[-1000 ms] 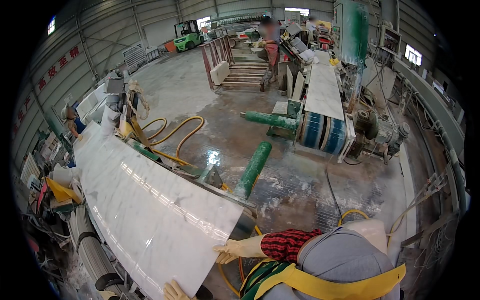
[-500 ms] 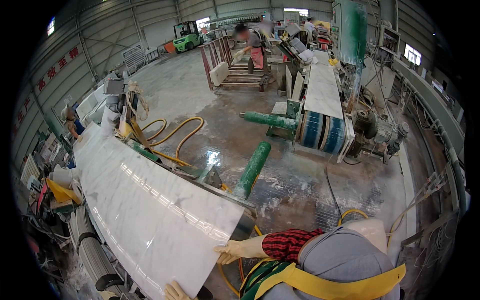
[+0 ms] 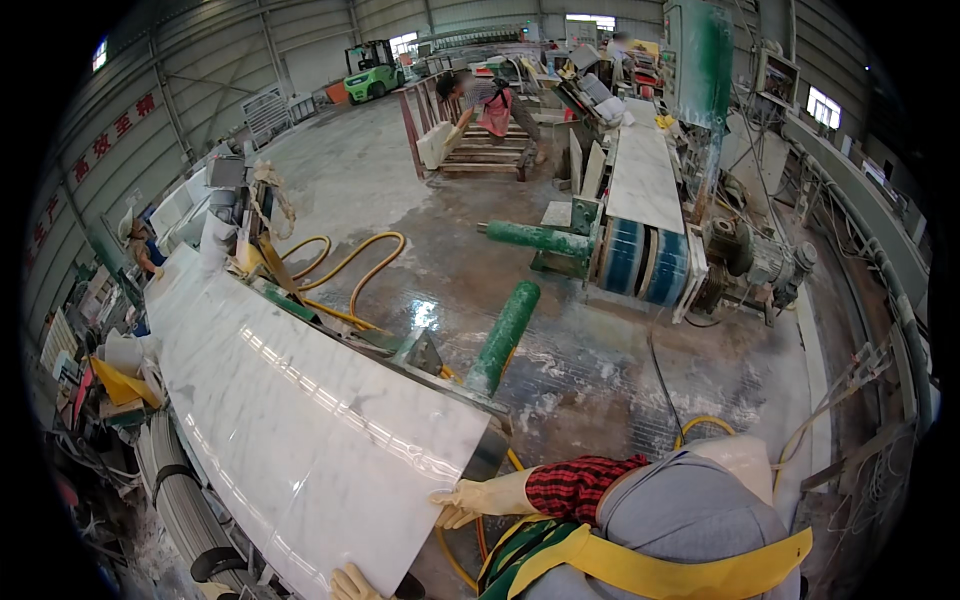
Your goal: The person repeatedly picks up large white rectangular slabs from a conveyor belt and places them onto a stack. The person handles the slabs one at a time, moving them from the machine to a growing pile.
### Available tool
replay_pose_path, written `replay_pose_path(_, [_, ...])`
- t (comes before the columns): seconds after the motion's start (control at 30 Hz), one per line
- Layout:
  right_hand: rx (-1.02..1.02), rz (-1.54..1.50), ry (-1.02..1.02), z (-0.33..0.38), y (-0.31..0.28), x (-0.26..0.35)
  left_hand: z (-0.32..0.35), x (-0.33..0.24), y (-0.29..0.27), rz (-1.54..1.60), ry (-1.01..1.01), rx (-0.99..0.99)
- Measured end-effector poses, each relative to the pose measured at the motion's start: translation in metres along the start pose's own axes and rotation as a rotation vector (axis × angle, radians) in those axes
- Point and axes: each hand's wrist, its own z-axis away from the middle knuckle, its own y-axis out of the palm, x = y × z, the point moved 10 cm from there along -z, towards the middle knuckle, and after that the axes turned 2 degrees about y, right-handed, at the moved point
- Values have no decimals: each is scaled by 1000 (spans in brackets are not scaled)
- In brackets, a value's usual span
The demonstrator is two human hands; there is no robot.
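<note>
A long white marble slab (image 3: 310, 400) with faint grey veins and a glossy face lies on a machine bed, stretching from the far left toward me. My right hand (image 3: 462, 502), in a cream glove below a red-and-black checked sleeve, is closed on the slab's near end at its right edge. The gloved fingers of my left hand (image 3: 352, 582) rest stretched out on the slab's face at the lower border of the view. The rest of that hand is cut off. A yellow apron band (image 3: 680, 570) crosses my grey clothing.
A green roller (image 3: 505, 338) stands beside the slab. Yellow hose (image 3: 375, 245) loops over the wet floor. Another conveyor (image 3: 645, 265) carries a slab at right, beside a motor (image 3: 770, 262). A co-worker (image 3: 497, 110) bends over a rack; another person (image 3: 138, 245) stands beyond the slab.
The co-worker at the rack has bent lower and leaned to the left. The person at the slab's far end has shifted slightly. My hands and the slab hold their places.
</note>
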Motion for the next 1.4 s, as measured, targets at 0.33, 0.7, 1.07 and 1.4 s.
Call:
replay_pose_path(0.33, [-31,-222,43,-9,-7,-17,4,-8,-1,-16,32,-23])
replay_pose_path(0.7, [46,-282,104,31,-7,-44,34,-1,47,-99,106,-305])
replay_pose_path(1.07, [-154,-171,-15,27,-32,-60,-76,7,-38,277,285,-192])
replay_pose_path(1.4, [106,-145,-234,-14,-35,-99,-233,119,51,475,-51,221])
